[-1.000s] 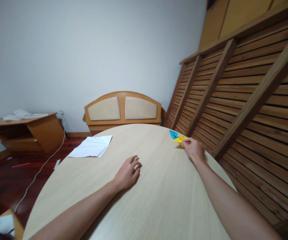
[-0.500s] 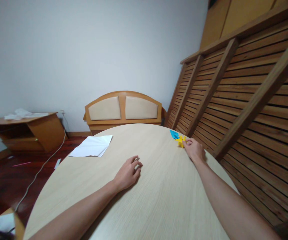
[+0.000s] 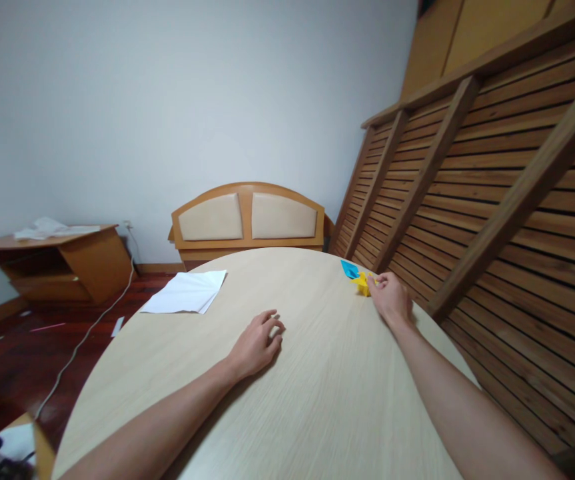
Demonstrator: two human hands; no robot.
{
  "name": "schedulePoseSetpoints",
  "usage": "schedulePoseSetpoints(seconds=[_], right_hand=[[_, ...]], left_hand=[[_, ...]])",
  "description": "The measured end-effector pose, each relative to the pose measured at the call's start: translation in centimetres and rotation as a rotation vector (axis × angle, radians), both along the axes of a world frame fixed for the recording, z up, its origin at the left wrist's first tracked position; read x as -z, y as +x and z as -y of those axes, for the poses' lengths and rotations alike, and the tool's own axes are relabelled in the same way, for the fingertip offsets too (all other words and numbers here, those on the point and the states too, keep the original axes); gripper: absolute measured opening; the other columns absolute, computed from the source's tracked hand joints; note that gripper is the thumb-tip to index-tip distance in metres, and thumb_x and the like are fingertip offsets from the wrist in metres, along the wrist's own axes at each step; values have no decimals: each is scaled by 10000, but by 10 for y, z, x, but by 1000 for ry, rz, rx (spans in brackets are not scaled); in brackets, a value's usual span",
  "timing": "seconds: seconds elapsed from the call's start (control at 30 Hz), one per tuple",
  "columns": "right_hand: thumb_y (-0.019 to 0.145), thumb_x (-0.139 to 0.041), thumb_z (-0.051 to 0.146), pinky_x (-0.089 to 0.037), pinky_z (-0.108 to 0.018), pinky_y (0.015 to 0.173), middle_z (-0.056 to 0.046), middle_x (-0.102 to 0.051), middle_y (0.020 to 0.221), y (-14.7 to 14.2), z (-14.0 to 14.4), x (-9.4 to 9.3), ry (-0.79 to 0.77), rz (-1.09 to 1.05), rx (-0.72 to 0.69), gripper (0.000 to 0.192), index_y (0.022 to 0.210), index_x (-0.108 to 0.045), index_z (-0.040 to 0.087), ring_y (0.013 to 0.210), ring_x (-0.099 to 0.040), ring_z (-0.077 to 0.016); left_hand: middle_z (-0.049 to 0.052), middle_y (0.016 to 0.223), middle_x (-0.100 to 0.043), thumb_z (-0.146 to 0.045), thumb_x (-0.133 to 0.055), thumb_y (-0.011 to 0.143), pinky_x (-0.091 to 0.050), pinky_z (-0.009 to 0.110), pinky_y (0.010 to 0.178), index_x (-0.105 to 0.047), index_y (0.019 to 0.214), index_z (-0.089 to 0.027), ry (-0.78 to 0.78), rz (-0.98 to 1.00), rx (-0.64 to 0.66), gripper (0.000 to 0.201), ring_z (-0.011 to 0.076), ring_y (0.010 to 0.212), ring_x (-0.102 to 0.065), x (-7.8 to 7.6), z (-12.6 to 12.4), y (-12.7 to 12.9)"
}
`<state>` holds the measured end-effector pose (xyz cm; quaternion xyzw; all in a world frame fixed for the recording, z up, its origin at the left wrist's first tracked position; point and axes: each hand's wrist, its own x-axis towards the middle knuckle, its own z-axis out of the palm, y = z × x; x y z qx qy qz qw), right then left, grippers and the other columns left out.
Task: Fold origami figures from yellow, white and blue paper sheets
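Yellow folded paper (image 3: 362,283) sits pinched at the fingers (image 3: 373,281) of the right hand (image 3: 391,298), out near the far right edge of the bench (image 3: 317,393). A blue paper piece (image 3: 350,269) lies flat just beyond the yellow one, touching it or nearly so. The left hand (image 3: 257,345) rests on the bench near its middle, fingers loosely curled and holding nothing. White sheets (image 3: 186,292) lie at the far left edge, well apart from both hands.

bare table (image 3: 317,373) between hands; white paper (image 3: 186,293) far left
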<state>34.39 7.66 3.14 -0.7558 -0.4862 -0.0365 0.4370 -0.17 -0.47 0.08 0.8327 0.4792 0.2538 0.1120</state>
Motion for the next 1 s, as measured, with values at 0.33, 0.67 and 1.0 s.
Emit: schedulePoseSetpoints(seconds=[0.33, 0.67, 1.0], right_hand=[[901, -530, 425, -432, -373, 967, -107, -665, 1163, -80, 34, 8, -97, 332, -949, 352, 1136, -630, 183, 1087, -591, -239], [931, -418, 629, -230, -437, 1176, -111, -400, 1529, -98, 48, 19, -369, 432, -1137, 650, 1413, -495, 199, 1419, -330, -272], [988, -326, 549, -276, -433, 1151, -105, -474, 1474, -99, 44, 19, -329, 391, -1119, 583, 1432, -461, 194, 1375, -392, -259]], left_hand=[[174, 1458, -446, -366, -460, 932, -372, 383, 1104, -569, 1270, -124, 148, -238, -441, 430, 282, 1287, -499, -14, -44, -79], [145, 1215, -634, -442, -320, 966, -418, 452, 982, -651, 1100, -172, -47, -381, -653, 448, 312, 1153, -569, -8, -57, -117], [101, 1204, -624, -457, -335, 995, -436, 433, 966, -661, 1150, -240, 52, -307, 130, 421, 273, 1074, -551, -32, 13, -8]])
